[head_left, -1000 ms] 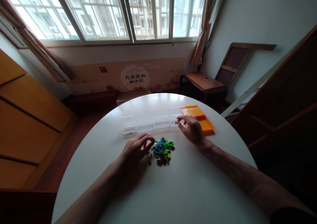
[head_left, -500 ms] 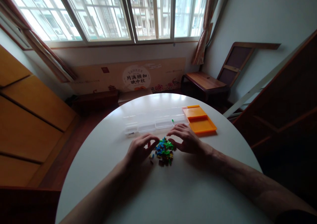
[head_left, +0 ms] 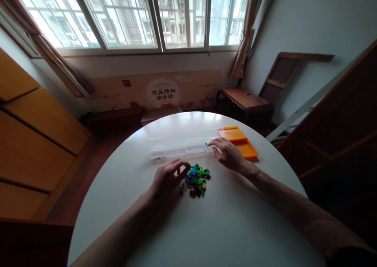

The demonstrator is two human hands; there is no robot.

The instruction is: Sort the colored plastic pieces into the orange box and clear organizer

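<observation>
A room with a wide barred window [head_left: 132, 15] is seen, and a long printed cardboard panel [head_left: 156, 91] is leaned against the wall below the sill. Most of the lower view is filled by a round white counter [head_left: 206, 227]. A wooden chair [head_left: 250, 98] is set beyond the counter, to its far right, and wooden cabinet fronts [head_left: 32, 141] are ranged along the room's left side.

On the counter, a clear compartment box [head_left: 179, 145] is laid lengthwise across the far half. An orange tray [head_left: 240, 141] is placed at the right end of the box, touching or just beside it; which cannot be told. A pile of small bricks [head_left: 196, 177], in green, blue, yellow and dark colours, is heaped on the counter near the box, on its near side and towards its right half.

The left hand [head_left: 167, 176] is rested on the counter just to the left of the pile, on the near side of the box. Its fingers are curled inward with thumb and fingertips drawn close together; whether a brick is pinched between them cannot be told. The right hand [head_left: 228, 155] is held at the right end of the box, beside the orange tray, fingers loosely bent and pointed left. A small green brick [head_left: 205, 144] is seen at its fingertips, over the box's rightmost compartments; whether it is gripped or already lying in a compartment cannot be told.
</observation>
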